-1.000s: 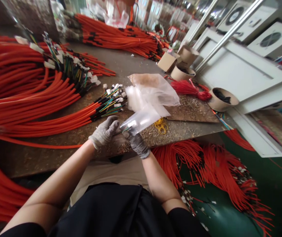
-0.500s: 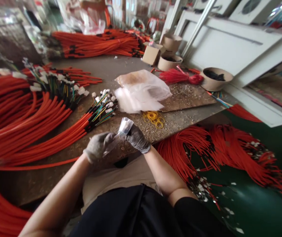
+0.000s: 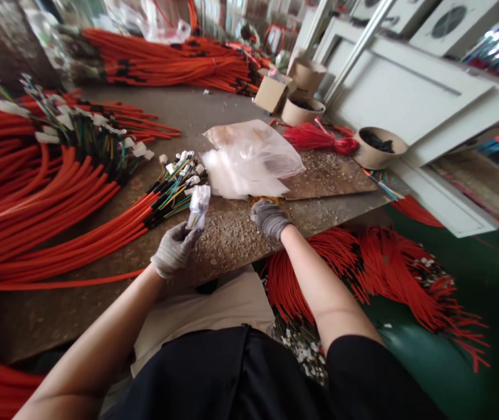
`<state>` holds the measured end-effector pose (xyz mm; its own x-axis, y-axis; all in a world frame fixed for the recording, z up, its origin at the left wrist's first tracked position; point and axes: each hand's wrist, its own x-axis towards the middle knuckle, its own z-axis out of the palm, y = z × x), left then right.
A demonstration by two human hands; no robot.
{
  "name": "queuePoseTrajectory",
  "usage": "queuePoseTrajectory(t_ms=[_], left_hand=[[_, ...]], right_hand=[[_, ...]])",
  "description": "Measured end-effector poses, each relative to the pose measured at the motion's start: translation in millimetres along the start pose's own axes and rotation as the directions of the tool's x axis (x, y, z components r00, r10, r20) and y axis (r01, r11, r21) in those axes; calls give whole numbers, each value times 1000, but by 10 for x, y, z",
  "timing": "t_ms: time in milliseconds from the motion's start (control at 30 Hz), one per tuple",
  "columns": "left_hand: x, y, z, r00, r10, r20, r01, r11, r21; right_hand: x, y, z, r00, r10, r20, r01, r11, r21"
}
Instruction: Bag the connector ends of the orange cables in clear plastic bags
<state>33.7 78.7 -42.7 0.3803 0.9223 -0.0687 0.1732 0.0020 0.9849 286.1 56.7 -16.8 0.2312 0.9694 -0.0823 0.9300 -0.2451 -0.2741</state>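
Note:
My left hand (image 3: 173,249), in a grey glove, is closed round the end of an orange cable whose connector end is wrapped in a small clear plastic bag (image 3: 199,207), held upright above the table. My right hand (image 3: 269,219), also gloved, rests fingers-down on the yellow rubber bands (image 3: 263,200) lying on the worn table (image 3: 227,233), just in front of a stack of clear plastic bags (image 3: 249,157). Its fingers are curled over the bands; whether they pinch one is hidden. A bundle of orange cables with white connectors (image 3: 175,181) lies left of the bags.
Large heaps of orange cables (image 3: 26,192) cover the table's left and back (image 3: 175,61). Paper bowls (image 3: 378,149), a small cardboard box (image 3: 273,93) and a red wire tuft (image 3: 317,138) stand at the right rear. More red-orange cables (image 3: 363,274) hang below the table edge. White panels (image 3: 411,99) lean at right.
The bag has been folded tight round the connector end. My right hand let go of it and moved right onto the rubber bands. My left hand now holds the wrapped end alone.

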Motion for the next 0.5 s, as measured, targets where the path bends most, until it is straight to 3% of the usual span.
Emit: queuePoseTrajectory(t_ms=[67, 133, 233, 300, 367, 433, 500], left_hand=[[35, 42, -63, 1000, -2, -1, 2, 988, -155], [75, 77, -127, 997, -23, 69, 40, 969, -244], [165, 79, -202, 966, -111, 234, 172, 950, -260], [233, 38, -237, 957, -151, 247, 221, 933, -284], [292, -21, -265, 968, -182, 173, 235, 899, -368], [332, -72, -285, 970, -223, 96, 242, 862, -444], [352, -98, -292, 965, -253, 75, 259, 849, -460]], right_hand=[[-88, -249, 40, 991, -123, -43, 126, 988, 93], [-159, -511, 117, 960, -262, -96, 279, 896, 347], [-181, -818, 262, 937, -309, -161, 316, 562, 764], [-176, -924, 356, 967, -239, -86, 163, 326, 931], [-205, -955, 445, 967, -228, 113, -100, 66, 993], [-268, -936, 516, 873, -350, 340, -392, -90, 915], [-317, -889, 526, 764, -477, 435, -530, -79, 844]])
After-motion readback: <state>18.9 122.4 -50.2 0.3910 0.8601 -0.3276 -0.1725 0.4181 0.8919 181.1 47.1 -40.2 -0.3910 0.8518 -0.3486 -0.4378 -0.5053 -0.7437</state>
